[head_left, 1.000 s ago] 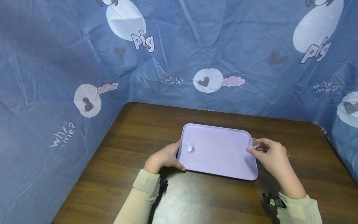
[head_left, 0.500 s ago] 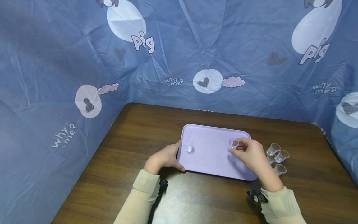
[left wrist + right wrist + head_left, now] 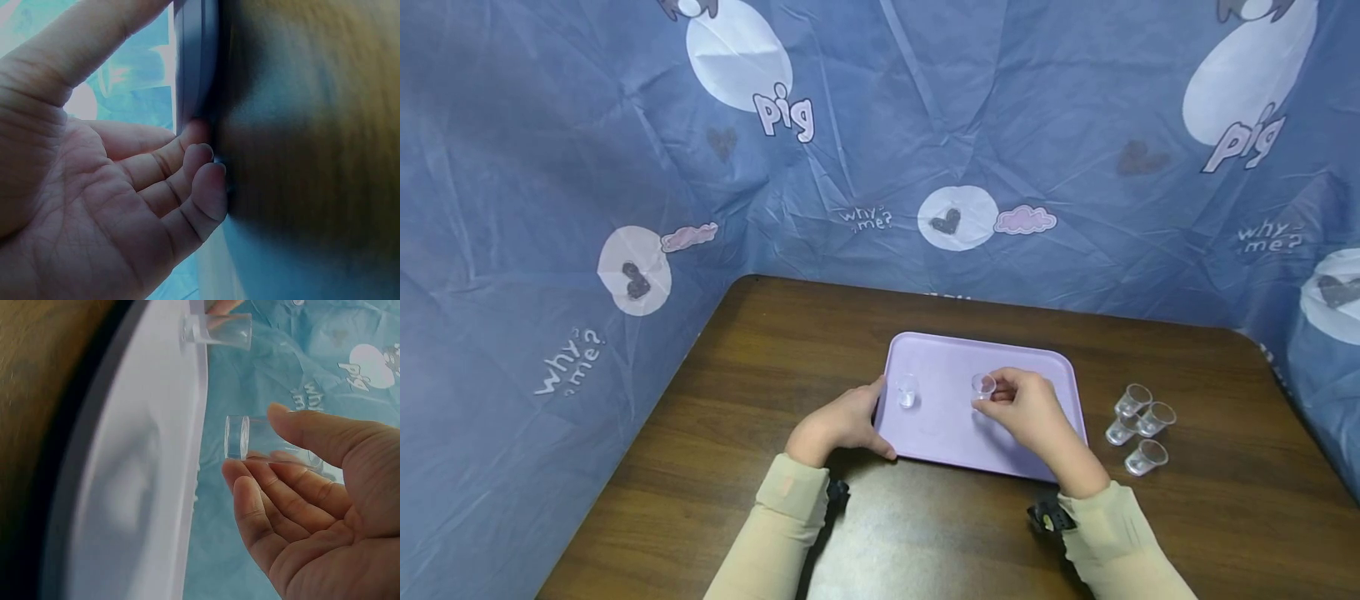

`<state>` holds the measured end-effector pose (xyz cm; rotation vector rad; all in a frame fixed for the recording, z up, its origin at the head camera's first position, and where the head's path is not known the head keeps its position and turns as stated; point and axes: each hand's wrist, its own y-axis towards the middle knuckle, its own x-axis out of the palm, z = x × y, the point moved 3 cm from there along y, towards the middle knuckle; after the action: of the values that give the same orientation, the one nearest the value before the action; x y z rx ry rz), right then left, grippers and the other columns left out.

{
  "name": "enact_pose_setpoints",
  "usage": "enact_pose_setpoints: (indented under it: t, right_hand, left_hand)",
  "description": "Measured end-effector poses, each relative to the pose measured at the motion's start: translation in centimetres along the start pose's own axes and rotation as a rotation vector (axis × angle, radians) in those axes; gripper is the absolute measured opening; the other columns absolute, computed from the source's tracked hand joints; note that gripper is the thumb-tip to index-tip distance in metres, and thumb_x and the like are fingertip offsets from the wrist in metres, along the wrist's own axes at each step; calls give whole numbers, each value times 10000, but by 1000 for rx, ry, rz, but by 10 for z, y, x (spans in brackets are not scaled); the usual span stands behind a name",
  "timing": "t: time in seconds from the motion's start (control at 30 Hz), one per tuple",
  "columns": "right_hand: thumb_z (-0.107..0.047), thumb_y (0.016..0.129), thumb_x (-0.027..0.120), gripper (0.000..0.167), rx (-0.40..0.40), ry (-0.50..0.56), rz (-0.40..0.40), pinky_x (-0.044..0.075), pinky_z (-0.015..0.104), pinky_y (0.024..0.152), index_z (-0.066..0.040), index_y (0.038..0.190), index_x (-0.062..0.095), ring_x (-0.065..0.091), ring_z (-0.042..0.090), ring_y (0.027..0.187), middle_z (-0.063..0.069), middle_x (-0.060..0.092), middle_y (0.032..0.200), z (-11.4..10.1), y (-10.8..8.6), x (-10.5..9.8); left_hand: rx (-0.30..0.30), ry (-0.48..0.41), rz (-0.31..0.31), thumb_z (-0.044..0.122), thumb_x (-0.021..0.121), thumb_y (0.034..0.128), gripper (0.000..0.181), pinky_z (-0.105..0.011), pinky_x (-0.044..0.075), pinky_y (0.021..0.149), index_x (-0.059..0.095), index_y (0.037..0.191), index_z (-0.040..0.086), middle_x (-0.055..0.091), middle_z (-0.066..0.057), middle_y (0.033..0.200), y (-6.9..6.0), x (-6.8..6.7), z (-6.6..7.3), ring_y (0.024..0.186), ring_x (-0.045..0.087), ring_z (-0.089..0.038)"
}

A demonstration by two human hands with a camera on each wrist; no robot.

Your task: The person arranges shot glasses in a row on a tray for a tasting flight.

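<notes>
A small clear plastic cup (image 3: 983, 386) is pinched upright between the thumb and fingers of my right hand (image 3: 1026, 408), above the middle of the lilac tray (image 3: 940, 433). In the right wrist view the held cup (image 3: 269, 439) stays apart from the tray surface. Another clear cup (image 3: 907, 392) stands near the tray's left end. My left hand (image 3: 842, 421) holds the tray's near left corner, thumb on the front edge and fingers along the left side. The left wrist view has those fingertips (image 3: 209, 184) curled against the tray rim.
Several more clear cups (image 3: 1146, 458) stand grouped on the wooden table (image 3: 1225, 500), right of the tray. A blue printed cloth (image 3: 850, 150) hangs behind and beside the table.
My right hand has carried its cup leftward from the tray's right edge to above its middle, uncovering the cups on the right. The left hand and tray have stayed put.
</notes>
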<state>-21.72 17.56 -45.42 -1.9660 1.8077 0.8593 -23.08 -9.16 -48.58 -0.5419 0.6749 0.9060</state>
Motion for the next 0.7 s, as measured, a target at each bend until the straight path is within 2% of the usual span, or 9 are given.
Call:
enact_pose_setpoints:
  t: [0.33, 0.7]
  right_hand:
    - [-26, 773, 863, 202, 15, 39, -20, 567, 302, 691, 0, 915, 721, 692, 185, 769, 45, 723, 811, -3, 9, 21]
    - [-28, 756, 871, 214, 19, 24, -46, 554, 324, 662, -15, 897, 711, 659, 158, 728, 5, 675, 754, -9, 16, 42]
  left_hand:
    - [-23, 11, -8, 217, 1005, 616, 1262, -425, 381, 1091, 229, 1552, -118, 460, -284, 1474, -1, 0, 0, 1319, 483, -335]
    - [-23, 15, -5, 225, 1005, 615, 1252, -432, 391, 1082, 244, 1548, -119, 474, -285, 1462, -1, -1, 1, 1303, 498, -339]
